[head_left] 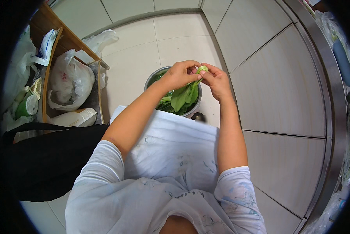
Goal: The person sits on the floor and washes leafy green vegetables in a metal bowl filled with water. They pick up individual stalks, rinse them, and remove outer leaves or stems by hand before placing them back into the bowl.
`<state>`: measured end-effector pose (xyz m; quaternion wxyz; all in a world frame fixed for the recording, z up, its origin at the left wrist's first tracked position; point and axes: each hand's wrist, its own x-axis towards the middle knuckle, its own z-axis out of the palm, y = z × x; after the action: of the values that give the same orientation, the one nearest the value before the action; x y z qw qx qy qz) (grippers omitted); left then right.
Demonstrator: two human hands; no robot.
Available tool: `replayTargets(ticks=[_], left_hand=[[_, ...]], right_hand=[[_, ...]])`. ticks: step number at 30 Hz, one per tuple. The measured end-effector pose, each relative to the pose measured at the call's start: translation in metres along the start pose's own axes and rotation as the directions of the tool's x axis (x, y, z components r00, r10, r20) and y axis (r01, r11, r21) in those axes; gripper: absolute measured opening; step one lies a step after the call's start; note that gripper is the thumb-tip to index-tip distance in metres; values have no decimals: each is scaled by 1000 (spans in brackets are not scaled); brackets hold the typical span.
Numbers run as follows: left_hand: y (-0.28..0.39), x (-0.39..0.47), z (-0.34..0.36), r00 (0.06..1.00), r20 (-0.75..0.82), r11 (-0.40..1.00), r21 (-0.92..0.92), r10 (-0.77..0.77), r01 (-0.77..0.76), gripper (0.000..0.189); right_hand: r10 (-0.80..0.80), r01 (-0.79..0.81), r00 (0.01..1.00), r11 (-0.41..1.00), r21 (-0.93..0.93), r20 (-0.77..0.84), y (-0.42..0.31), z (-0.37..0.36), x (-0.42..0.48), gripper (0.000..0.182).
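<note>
My left hand [182,74] and my right hand [217,80] meet at the pale base of a leafy green vegetable [182,96], fingers of both on it. Its broad leaves hang down to the left, over a round metal basin [199,103] on the floor. More green leaves and stalks [165,104] lie inside the basin, partly hidden by my left hand and forearm.
A wooden shelf unit [53,46] at the left holds a bundle of clear plastic bags [71,79] and packages. Tall cabinet doors [283,82] stand close at the right. A plastic bag [100,41] lies beyond the shelf, and black cloth [58,158] is at the lower left.
</note>
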<state>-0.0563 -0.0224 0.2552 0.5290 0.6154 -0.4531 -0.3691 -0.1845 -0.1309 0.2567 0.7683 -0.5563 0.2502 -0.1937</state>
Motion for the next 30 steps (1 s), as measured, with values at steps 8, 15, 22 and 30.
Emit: replayTargets(ticks=[8,15,22,30], left_hand=[[-12,3,-8,931,2,761,576,364,-299,22],[-27,22,-24,999,49,994,-112,8,-2,20],[-25,27,-33,957,91,862,-417,-277,289,18],[-182,23,-24,898,-208,712,551,-389,435,35]], right_hand=[[112,-104,988,992,-78,103,1,2,7,29],[181,-237,962,927,290,206,-4,1,13,29],[80,-60,996,920,387,-37,-8,-23,18,29],[-58,64,957,998,11,-285,-6,-14,22,29]])
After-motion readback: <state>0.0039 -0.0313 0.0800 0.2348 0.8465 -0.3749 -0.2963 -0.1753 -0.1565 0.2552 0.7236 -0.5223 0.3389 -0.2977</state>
